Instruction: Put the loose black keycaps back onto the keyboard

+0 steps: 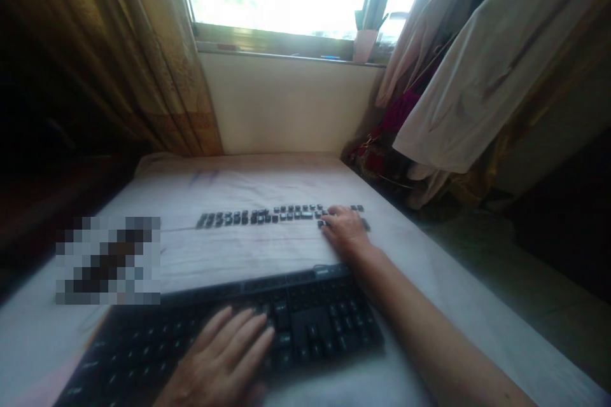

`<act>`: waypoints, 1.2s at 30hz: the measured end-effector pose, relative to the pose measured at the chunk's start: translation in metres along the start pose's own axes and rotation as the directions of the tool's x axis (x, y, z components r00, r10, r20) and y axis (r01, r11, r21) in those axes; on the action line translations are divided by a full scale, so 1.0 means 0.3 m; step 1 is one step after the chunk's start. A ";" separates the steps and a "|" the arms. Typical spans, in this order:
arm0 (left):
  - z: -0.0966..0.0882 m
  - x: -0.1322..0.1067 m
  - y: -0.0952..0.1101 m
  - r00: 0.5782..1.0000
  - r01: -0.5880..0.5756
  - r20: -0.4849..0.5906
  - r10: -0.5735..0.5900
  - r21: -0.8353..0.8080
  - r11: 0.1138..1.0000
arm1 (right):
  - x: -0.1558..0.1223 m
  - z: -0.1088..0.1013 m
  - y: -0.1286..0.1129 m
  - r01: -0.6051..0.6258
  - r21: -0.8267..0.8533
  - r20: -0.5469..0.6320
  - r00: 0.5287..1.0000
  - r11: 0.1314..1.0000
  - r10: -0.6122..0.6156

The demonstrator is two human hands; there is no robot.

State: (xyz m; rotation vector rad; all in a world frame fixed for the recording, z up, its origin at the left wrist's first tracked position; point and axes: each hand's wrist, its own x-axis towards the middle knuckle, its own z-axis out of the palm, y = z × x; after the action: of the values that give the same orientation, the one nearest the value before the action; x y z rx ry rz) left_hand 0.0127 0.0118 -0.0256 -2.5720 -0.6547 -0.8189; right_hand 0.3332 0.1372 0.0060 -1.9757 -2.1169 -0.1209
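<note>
Keyboard (305, 323) beneath the left hand (223, 351)

Showing black on keyboard (308, 324) at seven o'clock and loose keycaps (290, 216), white on cloth (267, 184), patterned gold on curtain (157, 44) at ten, pink on pot (365, 45) at one.

Bare left hand (222, 353), bare right hand (347, 230), bare right forearm (420, 311).

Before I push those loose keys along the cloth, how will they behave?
The loose keys look small and separate, so probably light and easily scattered. Their blocky shapes suggest sliding more than rolling. The creased cloth might snag them slightly.
</note>
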 end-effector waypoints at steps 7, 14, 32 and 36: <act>-0.010 -0.008 0.036 0.990 0.118 0.087 -0.110 -0.086 0.989 | 0.000 0.017 0.001 0.037 -0.010 -0.028 0.999 0.999 -0.037; -0.033 0.014 0.036 0.991 0.085 0.108 -0.080 -0.047 0.995 | -0.015 0.004 -0.014 0.067 0.051 -0.095 0.994 0.996 -0.062; -0.018 0.107 0.084 0.988 0.007 0.151 0.014 -0.140 0.990 | -0.307 -0.137 -0.206 0.158 0.541 0.209 0.926 0.826 -0.314; 0.003 0.131 0.084 0.987 0.017 0.162 0.006 -0.140 0.990 | -0.332 -0.118 -0.225 0.201 0.505 0.186 0.924 0.839 -0.334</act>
State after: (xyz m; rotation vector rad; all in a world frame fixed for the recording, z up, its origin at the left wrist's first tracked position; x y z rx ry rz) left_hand 0.0548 0.0038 -0.0072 -2.7886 -0.6734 -0.6851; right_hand 0.2759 0.0272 0.0243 -1.4594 -2.2916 0.6026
